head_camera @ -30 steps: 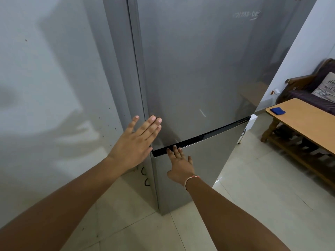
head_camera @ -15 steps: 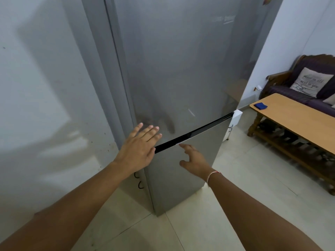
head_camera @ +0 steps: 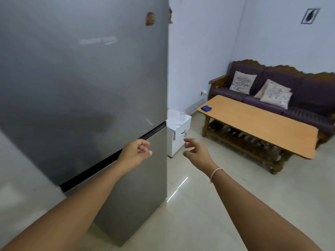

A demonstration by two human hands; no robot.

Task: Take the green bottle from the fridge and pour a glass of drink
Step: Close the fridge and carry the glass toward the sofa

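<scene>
A tall grey fridge (head_camera: 87, 84) fills the left half of the view, both doors closed, with a dark gap (head_camera: 108, 160) between upper and lower door. My left hand (head_camera: 135, 153) hovers in front of that gap, fingers loosely curled, holding nothing. My right hand (head_camera: 196, 152) is in the air just past the fridge's right edge, fingers spread and empty. A clear glass (head_camera: 181, 115) stands on the small white cabinet (head_camera: 178, 136) behind the fridge. No green bottle is in view.
A long wooden table (head_camera: 262, 124) with a blue cloth (head_camera: 206, 108) stands to the right. Behind it is a dark sofa (head_camera: 293, 91) with cushions. A white wall (head_camera: 18, 178) runs along the fridge's left. Pale tiled floor (head_camera: 199, 223) lies below.
My view has swung right. Both hands have left the fridge's left side and moved toward its right edge; the left hand's fingers have curled.
</scene>
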